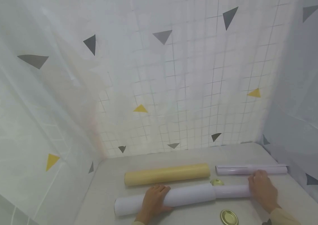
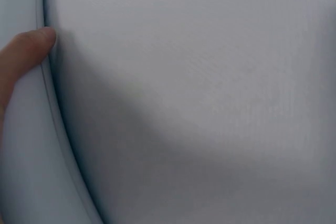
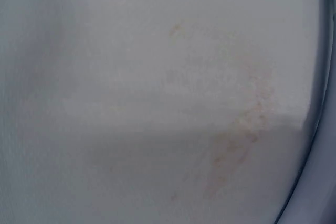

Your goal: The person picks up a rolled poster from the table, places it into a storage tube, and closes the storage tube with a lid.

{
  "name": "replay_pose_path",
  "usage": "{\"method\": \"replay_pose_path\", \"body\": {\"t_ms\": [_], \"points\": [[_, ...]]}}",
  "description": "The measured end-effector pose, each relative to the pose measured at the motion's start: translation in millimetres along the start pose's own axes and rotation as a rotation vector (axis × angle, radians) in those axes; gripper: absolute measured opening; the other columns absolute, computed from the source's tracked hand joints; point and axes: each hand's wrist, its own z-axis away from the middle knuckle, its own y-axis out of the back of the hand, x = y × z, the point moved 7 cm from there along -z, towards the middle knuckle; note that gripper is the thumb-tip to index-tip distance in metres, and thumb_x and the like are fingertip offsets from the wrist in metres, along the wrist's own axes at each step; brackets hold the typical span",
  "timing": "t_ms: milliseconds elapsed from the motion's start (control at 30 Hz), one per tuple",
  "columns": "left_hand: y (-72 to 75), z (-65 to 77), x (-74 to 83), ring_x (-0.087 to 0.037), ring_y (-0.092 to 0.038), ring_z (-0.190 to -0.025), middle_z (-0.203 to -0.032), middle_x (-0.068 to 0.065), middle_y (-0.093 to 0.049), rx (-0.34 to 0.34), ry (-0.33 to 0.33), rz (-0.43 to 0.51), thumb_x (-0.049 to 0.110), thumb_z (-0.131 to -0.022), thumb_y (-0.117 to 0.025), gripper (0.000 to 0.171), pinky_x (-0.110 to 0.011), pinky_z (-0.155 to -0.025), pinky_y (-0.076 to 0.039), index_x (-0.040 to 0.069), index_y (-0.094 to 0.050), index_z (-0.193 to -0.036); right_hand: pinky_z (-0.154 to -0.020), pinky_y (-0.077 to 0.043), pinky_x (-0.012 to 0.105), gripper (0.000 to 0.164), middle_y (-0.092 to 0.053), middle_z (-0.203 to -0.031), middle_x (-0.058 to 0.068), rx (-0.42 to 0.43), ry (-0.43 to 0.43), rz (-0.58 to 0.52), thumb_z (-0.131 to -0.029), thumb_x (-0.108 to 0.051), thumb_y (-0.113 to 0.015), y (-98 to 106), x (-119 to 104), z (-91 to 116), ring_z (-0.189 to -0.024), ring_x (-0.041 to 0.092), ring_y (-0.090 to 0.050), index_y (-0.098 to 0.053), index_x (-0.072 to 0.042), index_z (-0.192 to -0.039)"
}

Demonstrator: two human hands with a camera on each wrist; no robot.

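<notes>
My left hand [image 1: 154, 200] grips a white cardboard-like tube [image 1: 189, 195] lying across the table in the head view. From the tube's right end a thinner, glossy white roll [image 1: 232, 191] sticks out, with part of its length inside the tube. My right hand [image 1: 263, 189] holds that roll near its outer end, which the hand hides. The left wrist view has my left thumb [image 2: 26, 51] lying along the curved side of the tube. Only a curved pale edge [image 3: 320, 171] shows at the right of the right wrist view; the right fingers are not seen there.
Behind the white tube lies a yellow tube [image 1: 167, 174]. Another glossy rolled sheet [image 1: 251, 170] lies at the back right. One gold round lid [image 1: 229, 217] is in front, another [image 1: 217, 182] behind the roll. White sheeting [image 1: 159, 72] surrounds the table [image 1: 111, 175].
</notes>
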Motion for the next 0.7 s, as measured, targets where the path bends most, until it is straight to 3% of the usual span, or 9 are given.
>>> {"method": "replay_pose_path", "body": {"t_ms": [133, 400, 533, 700], "points": [[-0.6, 0.0, -0.6, -0.011, -0.071, -0.098, -0.108, 0.009, -0.076, -0.009, 0.016, -0.002, 0.067, -0.061, -0.087, 0.076, -0.029, -0.082, -0.059, 0.024, -0.068, -0.121, -0.092, -0.054, 0.066, 0.034, -0.05, -0.125, 0.039, 0.026, 0.057, -0.004, -0.104, -0.016, -0.043, 2.6, -11.8, 2.6, -0.108, 0.056, -0.061, -0.06, 0.013, -0.111], [2.6, 1.4, 0.5, -0.011, -0.071, -0.095, -0.105, 0.009, -0.076, 0.012, 0.008, -0.007, 0.066, -0.059, -0.088, 0.075, -0.029, -0.082, -0.058, 0.023, -0.07, -0.118, -0.083, -0.059, 0.059, 0.025, -0.053, -0.121, 0.034, 0.101, 0.15, -0.022, -0.103, -0.011, -0.045, -2.9, -29.0, 5.5, -0.101, 0.05, -0.064, -0.059, 0.009, -0.107], [4.4, 2.3, 0.7, -0.011, -0.071, -0.095, -0.103, 0.009, -0.076, 0.022, 0.006, -0.008, 0.065, -0.057, -0.089, 0.076, -0.029, -0.082, -0.059, 0.023, -0.071, -0.117, -0.073, -0.061, 0.056, 0.026, -0.054, -0.122, 0.033, 0.123, 0.195, -0.059, -0.103, -0.011, -0.043, -6.8, -39.4, 8.4, -0.095, 0.049, -0.066, -0.06, 0.009, -0.109], [1.9, 1.1, 2.7, -0.011, -0.07, -0.098, -0.106, 0.01, -0.076, 0.012, 0.004, 0.013, 0.065, -0.06, -0.088, 0.076, -0.029, -0.085, -0.059, 0.023, -0.07, -0.12, -0.065, -0.06, 0.052, 0.025, -0.057, -0.121, 0.028, 0.153, 0.211, -0.048, -0.103, -0.011, -0.046, -7.1, -45.6, 11.4, -0.089, 0.044, -0.068, -0.061, 0.007, -0.109]]}}
